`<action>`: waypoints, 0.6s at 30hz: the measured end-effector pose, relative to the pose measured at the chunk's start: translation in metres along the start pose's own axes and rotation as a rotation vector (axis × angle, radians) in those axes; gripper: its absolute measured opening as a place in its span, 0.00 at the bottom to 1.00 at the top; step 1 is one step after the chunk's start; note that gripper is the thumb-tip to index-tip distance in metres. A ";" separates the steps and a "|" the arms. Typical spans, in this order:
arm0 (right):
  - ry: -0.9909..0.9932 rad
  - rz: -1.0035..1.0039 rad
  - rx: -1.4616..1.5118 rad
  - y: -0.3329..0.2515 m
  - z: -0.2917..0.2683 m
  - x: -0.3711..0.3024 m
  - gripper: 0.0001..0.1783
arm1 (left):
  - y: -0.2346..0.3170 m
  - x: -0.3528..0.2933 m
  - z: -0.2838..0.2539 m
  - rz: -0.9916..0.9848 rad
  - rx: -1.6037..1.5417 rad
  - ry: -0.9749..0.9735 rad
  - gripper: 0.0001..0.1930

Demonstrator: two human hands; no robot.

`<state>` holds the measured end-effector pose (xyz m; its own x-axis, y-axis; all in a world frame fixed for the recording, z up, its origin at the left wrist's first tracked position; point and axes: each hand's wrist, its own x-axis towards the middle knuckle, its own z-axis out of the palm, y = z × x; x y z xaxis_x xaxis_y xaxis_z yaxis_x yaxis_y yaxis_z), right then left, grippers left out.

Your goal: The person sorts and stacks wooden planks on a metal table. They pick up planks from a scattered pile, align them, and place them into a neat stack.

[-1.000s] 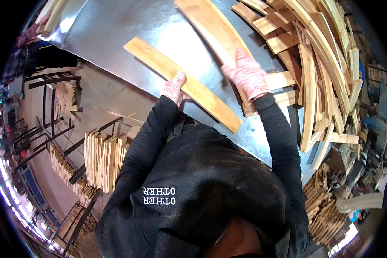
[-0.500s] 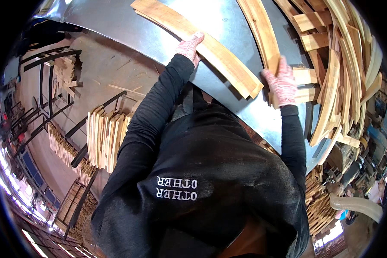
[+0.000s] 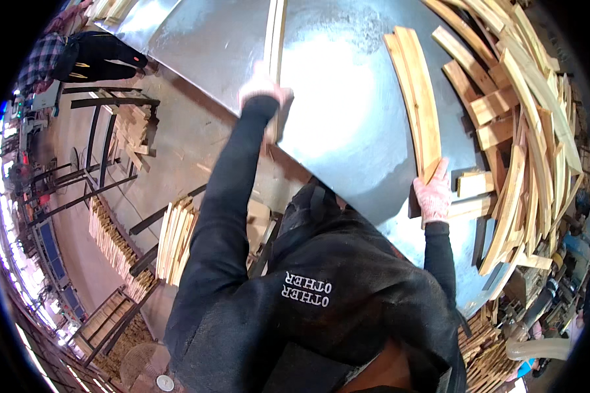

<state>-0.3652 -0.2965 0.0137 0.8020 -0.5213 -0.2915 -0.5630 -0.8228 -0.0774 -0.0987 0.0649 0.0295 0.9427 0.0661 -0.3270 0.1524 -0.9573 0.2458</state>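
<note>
My left hand, in a pale pinkish glove, is closed round a pair of narrow wooden slats. They stand edge-up near the metal table's left edge and run away from me. My right hand, gloved alike, grips the near end of two curved wooden slats between thumb and fingers. These lie side by side on the metal table, their far ends resting away from me. The fingertips of my left hand are partly blurred.
A heap of curved wooden pieces covers the table's right side, with short blocks beside my right hand. On the floor to the left are stacked slats and black metal racks. Another person stands at the far left.
My left hand has moved left and turned its slats from lying flat and slanted to edge-up, pointing away. My right hand has shifted nearer me with the curved slats.
</note>
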 end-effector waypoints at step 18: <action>0.063 -0.090 0.140 -0.085 -0.010 0.068 0.54 | -0.007 0.054 -0.031 -0.178 -0.523 -0.099 0.26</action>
<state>-0.2610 -0.2638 0.0100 0.8586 -0.4640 -0.2178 -0.5074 -0.8294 -0.2335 -0.0395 0.0836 0.0381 0.8603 0.1629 -0.4831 0.4575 -0.6648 0.5905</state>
